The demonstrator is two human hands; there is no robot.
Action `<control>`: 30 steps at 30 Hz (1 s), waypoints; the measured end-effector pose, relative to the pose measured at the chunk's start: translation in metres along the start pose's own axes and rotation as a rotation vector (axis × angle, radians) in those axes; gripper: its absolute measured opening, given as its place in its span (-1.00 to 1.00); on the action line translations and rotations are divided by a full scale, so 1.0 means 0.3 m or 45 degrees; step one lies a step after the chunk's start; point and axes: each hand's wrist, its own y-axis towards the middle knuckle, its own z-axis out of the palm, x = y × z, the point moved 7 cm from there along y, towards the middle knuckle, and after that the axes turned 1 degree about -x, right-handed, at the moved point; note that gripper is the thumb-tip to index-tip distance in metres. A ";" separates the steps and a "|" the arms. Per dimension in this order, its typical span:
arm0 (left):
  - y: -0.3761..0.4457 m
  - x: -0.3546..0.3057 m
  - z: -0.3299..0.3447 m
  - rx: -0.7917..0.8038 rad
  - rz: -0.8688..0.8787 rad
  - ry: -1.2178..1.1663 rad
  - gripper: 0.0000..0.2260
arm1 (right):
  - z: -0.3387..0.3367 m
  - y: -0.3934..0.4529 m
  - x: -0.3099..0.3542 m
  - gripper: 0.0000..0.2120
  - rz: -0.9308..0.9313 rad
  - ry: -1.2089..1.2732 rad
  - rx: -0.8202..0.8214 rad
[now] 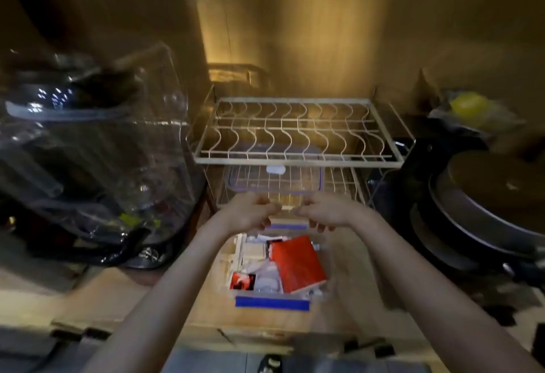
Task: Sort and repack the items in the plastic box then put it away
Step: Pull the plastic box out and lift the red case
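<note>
A clear plastic box (272,293) with blue clips at its near and far ends sits on the wooden cabinet floor. Inside it lie a red carton (298,263), a small red-and-black packet (242,281) and several pale small items. My left hand (247,213) and my right hand (323,211) are over the box's far end, fingers curled inward and close together. Blur hides whether they grip the box edge or anything else. Both forearms reach in from the bottom of the view.
A two-tier wire rack (298,133) stands just behind the box, with another clear container (274,180) on its lower shelf. Clear plastic bags of dark items (88,151) fill the left. Stacked dark pans (483,216) sit on the right, a yellow item (469,105) behind them.
</note>
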 end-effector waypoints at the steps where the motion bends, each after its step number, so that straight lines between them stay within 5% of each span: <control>1: 0.003 0.024 0.024 -0.007 -0.005 -0.001 -0.73 | 0.031 0.012 -0.016 -0.69 0.012 0.037 -0.005; 9: 0.007 0.273 0.273 -0.041 -0.019 -0.048 -0.68 | 0.322 0.132 -0.233 -0.46 0.197 0.379 -0.207; 18: -0.015 0.384 0.438 -0.162 0.015 0.326 -0.58 | 0.486 0.150 -0.291 0.12 0.345 0.085 -0.353; 22: -0.012 0.374 0.449 -0.188 0.076 0.485 -0.60 | 0.485 0.165 -0.302 0.08 0.343 0.145 -0.378; 30: 0.036 0.397 0.459 0.072 -0.002 0.362 -0.58 | 0.332 0.106 -0.267 -0.34 0.151 1.008 -0.462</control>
